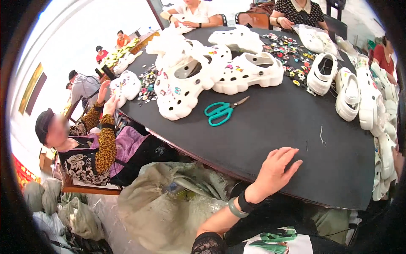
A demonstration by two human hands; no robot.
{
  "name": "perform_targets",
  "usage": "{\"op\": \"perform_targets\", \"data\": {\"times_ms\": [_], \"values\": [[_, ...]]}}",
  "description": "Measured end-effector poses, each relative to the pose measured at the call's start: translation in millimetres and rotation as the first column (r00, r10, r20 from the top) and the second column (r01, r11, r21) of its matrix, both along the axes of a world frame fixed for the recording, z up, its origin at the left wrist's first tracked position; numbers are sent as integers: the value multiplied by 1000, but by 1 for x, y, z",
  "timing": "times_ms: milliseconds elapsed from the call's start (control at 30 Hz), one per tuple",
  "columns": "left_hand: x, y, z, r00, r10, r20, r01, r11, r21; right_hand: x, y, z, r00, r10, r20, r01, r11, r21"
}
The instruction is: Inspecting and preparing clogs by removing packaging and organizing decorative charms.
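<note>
My left hand hovers at the table's near edge, palm down with fingers apart, holding nothing. A dark band and a pale bangle are on its wrist. A sliver of skin, seemingly a hand, shows at the right rim against the piled clogs; it is mostly cut off, and its fingers cannot be made out. Beyond my left hand lie teal-handled scissors, blades slightly apart. A short white thread rests to the right. Farther back are white clogs with colourful charms, and a pair of plain white clogs.
Loose charms are heaped on the black table, with a darker heap at left. More white clogs crowd its right edge. A large sack stands below. A co-worker sits at left holding a clog; others work behind.
</note>
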State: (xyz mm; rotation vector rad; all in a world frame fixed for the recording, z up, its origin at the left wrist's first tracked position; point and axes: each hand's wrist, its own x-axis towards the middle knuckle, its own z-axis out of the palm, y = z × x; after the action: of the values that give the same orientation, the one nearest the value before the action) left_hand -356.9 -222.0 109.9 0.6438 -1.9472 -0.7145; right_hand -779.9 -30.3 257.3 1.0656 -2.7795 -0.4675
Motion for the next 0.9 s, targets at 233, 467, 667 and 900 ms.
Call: {"op": "perform_targets", "data": {"times_ms": [233, 467, 667, 900], "values": [[29, 0, 7, 975, -58, -215, 100, 976, 191, 192, -77, 0, 275, 940, 203, -922, 318, -222], [128, 1, 41, 950, 297, -94, -275, 942, 193, 243, -117, -41, -206, 922, 329, -918, -66, -391], [171, 48, 109, 502, 203, -841, 540, 686, 488, 253, -154, -87, -291, 826, 482, -749, 117, -652], [160, 36, 139, 916, -228, -329, 285, 948, 138, 246, -170, -90, -399, 365, 841, -602, 587, -541]]}}
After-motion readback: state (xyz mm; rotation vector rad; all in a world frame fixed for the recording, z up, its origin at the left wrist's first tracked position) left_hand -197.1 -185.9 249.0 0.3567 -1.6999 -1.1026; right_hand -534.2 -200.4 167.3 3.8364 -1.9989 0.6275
